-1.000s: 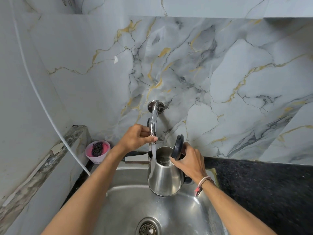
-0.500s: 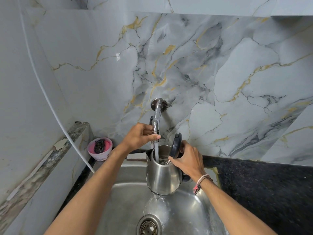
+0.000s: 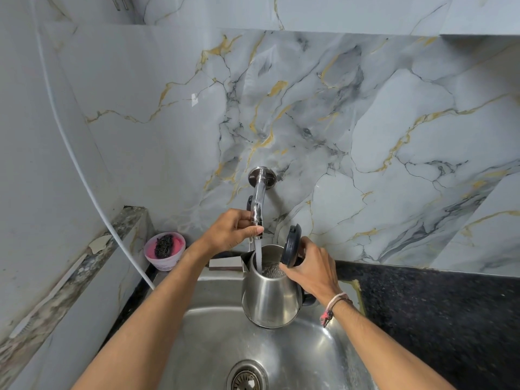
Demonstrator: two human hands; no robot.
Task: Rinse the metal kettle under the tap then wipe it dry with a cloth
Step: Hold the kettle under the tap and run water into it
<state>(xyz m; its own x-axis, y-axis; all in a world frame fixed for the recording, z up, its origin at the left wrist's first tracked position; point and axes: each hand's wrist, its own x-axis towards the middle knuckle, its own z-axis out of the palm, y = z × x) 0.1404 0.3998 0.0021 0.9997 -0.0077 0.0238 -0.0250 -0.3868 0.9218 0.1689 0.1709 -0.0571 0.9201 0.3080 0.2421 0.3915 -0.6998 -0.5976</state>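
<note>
A metal kettle [image 3: 271,296] is held over the sink [image 3: 213,350] by the right hand [image 3: 312,270], lid open, filling under the tap [image 3: 257,204], which the left hand [image 3: 232,230] grips. Rinsing is underway; swirling and emptying likely follow.

no legible text, labels or numbers anywhere

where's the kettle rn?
Head view, centre: the kettle is held over the sink under the running tap, lid open, right hand at its rim, left hand on the tap.
</note>
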